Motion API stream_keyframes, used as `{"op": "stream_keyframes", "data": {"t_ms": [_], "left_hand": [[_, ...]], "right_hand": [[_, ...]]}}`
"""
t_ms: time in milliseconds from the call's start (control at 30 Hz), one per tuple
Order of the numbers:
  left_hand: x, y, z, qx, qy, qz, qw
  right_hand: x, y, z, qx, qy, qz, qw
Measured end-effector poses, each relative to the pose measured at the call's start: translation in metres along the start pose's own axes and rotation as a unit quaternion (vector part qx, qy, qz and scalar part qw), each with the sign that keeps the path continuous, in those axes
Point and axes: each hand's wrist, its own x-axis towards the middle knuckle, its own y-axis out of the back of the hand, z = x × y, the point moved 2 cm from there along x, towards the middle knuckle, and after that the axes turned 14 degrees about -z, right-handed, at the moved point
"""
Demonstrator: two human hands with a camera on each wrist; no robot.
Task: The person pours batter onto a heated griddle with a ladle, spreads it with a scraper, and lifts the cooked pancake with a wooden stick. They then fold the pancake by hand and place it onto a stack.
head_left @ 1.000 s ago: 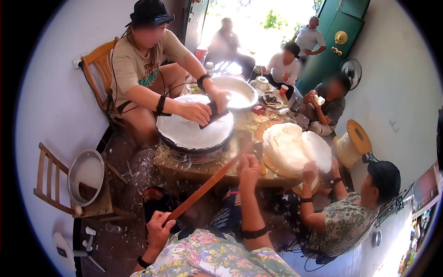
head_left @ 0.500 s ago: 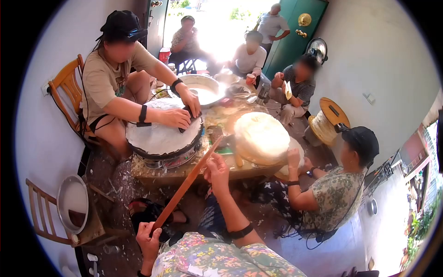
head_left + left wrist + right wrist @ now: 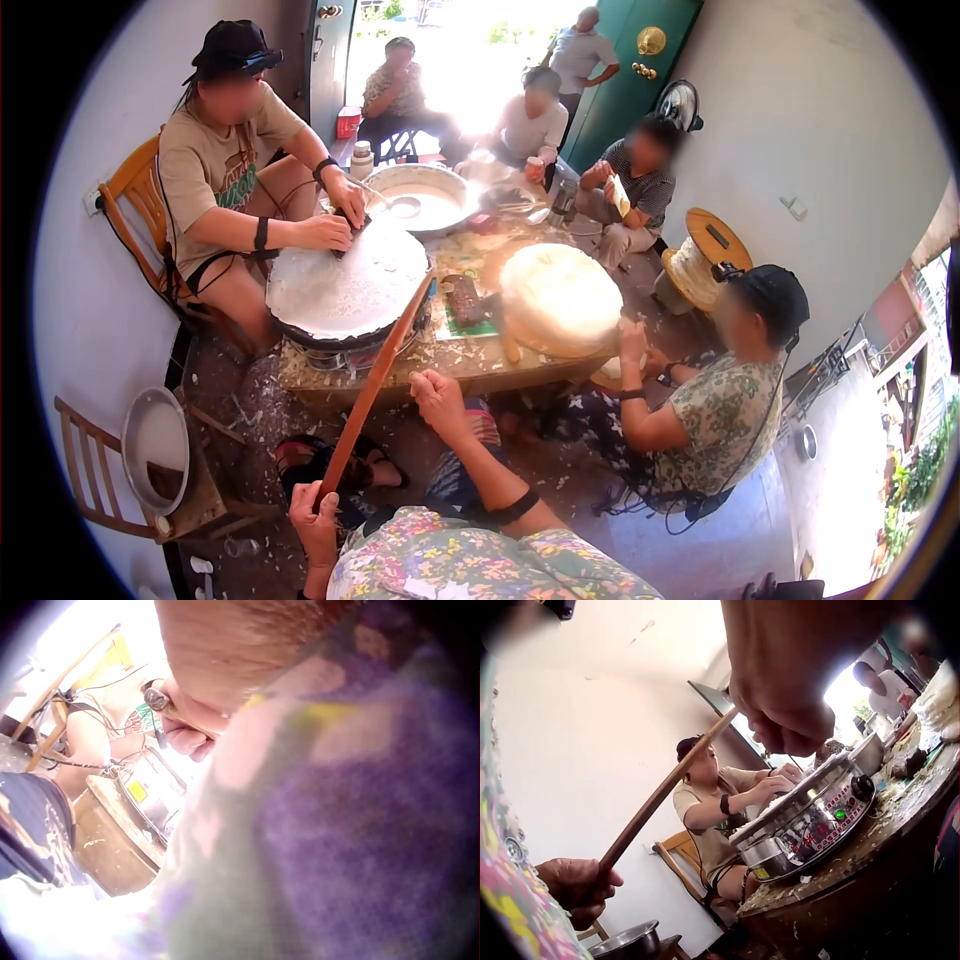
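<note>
Gripping the lower end of the long wooden stick (image 3: 372,385) with your left hand (image 3: 315,522), you are wrapping those fingers round it. The stick is slanting upward, its far tip overlapping the right edge of the griddle (image 3: 335,345) in the head view; whether they are touching, I cannot tell. Your right hand (image 3: 440,406) is hovering near the front edge of the table (image 3: 470,357), its fingers curling into a fist apart from the stick. A person in a tan T-shirt (image 3: 222,165) is holding a dark block (image 3: 350,234) on the griddle's white layer (image 3: 345,285), and a pale round stack (image 3: 560,295) is resting further right.
</note>
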Motion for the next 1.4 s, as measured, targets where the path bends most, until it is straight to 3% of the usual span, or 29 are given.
{"op": "stream_keyframes", "data": {"t_ms": [100, 333, 467, 567, 667, 700, 733, 767, 800, 833, 867, 967, 1033, 1133, 1200, 1267, 1300, 1400], "left_hand": [[-0.002, 0.005, -0.016, -0.023, 0.009, 0.003, 1.0], [-0.002, 0.007, -0.023, -0.081, 0.033, 0.001, 0.996], [0.0, 0.01, -0.029, -0.063, 0.03, 0.003, 0.998], [0.002, 0.02, -0.028, -0.049, 0.014, 0.005, 0.999], [0.0, 0.035, -0.031, -0.072, 0.047, 0.008, 0.996], [0.0, 0.041, -0.031, -0.068, 0.045, 0.009, 0.997], [0.001, 0.044, -0.036, -0.074, 0.044, 0.009, 0.996], [0.0, 0.047, -0.04, -0.078, 0.045, 0.01, 0.996], [-0.007, 0.051, -0.044, -0.08, 0.051, 0.013, 0.995], [-0.009, 0.052, -0.038, -0.078, 0.049, 0.001, 0.996], [-0.009, 0.054, -0.029, -0.071, 0.056, -0.004, 0.996], [-0.017, 0.051, -0.022, -0.056, 0.061, -0.035, 0.996], [-0.025, 0.049, -0.022, -0.08, 0.082, -0.066, 0.991], [-0.031, 0.044, -0.025, -0.161, 0.171, -0.132, 0.963], [-0.034, 0.044, -0.025, -0.203, 0.251, -0.173, 0.93], [-0.034, 0.043, -0.024, -0.218, 0.257, -0.197, 0.921], [-0.033, 0.041, -0.024, -0.226, 0.259, -0.211, 0.915], [-0.027, 0.029, -0.021, -0.237, 0.198, -0.178, 0.934]], "right_hand": [[-0.002, 0.003, 0.038, 0.116, -0.095, -0.068, 0.986], [-0.023, -0.005, 0.097, 0.117, -0.213, -0.214, 0.946], [-0.024, -0.002, 0.088, 0.117, -0.267, -0.186, 0.938], [-0.015, 0.012, 0.104, 0.108, -0.263, -0.198, 0.938], [0.004, 0.021, 0.122, 0.066, -0.236, -0.134, 0.96], [0.02, 0.03, 0.146, 0.009, -0.179, -0.102, 0.978], [0.023, 0.038, 0.109, -0.102, -0.154, -0.073, 0.98], [0.04, 0.055, 0.127, -0.137, -0.123, -0.046, 0.982], [0.047, 0.061, 0.103, -0.141, -0.12, -0.015, 0.983], [0.062, 0.076, 0.111, -0.203, -0.069, 0.011, 0.977], [0.07, 0.087, 0.089, -0.396, 0.031, 0.017, 0.917], [0.087, 0.101, 0.066, -0.441, 0.115, 0.075, 0.887], [0.093, 0.108, 0.057, -0.428, 0.129, 0.083, 0.891], [0.087, 0.104, 0.034, -0.447, -0.031, 0.08, 0.89], [0.081, 0.101, 0.033, -0.433, 0.035, 0.105, 0.895], [0.078, 0.099, 0.036, -0.404, 0.062, 0.152, 0.9], [0.077, 0.101, 0.038, -0.404, 0.011, 0.139, 0.904], [0.066, 0.093, 0.033, -0.408, -0.029, 0.095, 0.908]]}}
